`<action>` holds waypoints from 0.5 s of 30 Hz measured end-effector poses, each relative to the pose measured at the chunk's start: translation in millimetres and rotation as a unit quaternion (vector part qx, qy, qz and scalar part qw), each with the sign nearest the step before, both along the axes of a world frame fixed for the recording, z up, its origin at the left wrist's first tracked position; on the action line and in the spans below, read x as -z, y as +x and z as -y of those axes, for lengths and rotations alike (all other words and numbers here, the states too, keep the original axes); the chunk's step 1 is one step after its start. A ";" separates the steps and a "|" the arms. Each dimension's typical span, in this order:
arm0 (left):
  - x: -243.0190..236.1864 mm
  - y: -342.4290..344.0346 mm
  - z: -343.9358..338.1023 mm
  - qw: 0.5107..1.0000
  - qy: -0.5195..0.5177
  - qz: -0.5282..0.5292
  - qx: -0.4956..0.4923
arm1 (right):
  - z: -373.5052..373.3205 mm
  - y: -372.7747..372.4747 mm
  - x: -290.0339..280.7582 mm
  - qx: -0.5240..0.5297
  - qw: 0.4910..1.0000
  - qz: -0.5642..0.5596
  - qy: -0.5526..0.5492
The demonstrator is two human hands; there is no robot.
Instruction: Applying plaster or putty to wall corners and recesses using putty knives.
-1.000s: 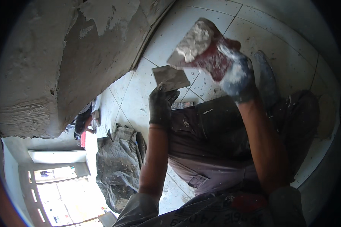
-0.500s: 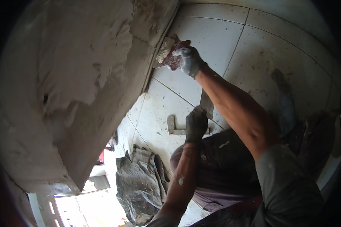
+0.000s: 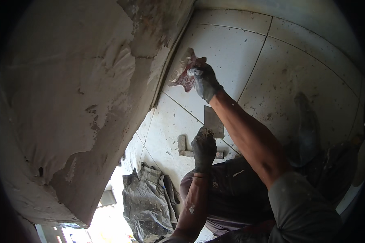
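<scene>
My right hand (image 3: 204, 81), in a grey glove, grips a red-handled trowel (image 3: 185, 72) caked with pale plaster, held close to the lower edge of the plastered wall (image 3: 69, 101). My left hand (image 3: 203, 148), in a dark glove, holds a flat metal plaster board (image 3: 213, 121) in front of my knees. The wall is coated with rough wet plaster, with bare patches near its top and bottom edges.
A white tiled floor (image 3: 271, 60) spattered with plaster lies below. A wooden float (image 3: 183, 146) rests on the tiles by my left hand. A crumpled grey sack (image 3: 148, 200) lies near the wall base. My shoe (image 3: 308, 125) stands on the right.
My right hand swung the trowel from near my face out toward the wall's base, then drew back slightly. The left hand with the board dropped lower. The view turned toward the wall.
</scene>
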State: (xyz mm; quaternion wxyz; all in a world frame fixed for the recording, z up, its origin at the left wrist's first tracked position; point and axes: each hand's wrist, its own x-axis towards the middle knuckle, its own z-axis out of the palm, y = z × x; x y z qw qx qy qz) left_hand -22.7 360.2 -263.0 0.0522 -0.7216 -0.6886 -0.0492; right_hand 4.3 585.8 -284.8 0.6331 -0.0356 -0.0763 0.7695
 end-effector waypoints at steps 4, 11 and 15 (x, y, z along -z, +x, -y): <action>1.9 -3.0 2.2 1.000 0.000 -0.005 -0.007 | -27.6 -40.5 -16.8 -0.057 0.998 -0.020 0.008; 2.1 -2.9 -0.8 0.995 0.002 0.089 -0.047 | -16.2 -38.6 -48.4 -0.066 0.992 -0.092 0.053; 9.9 -6.7 -0.1 0.993 0.039 0.112 -0.003 | 4.2 -7.6 -86.4 -0.007 0.996 -0.047 0.070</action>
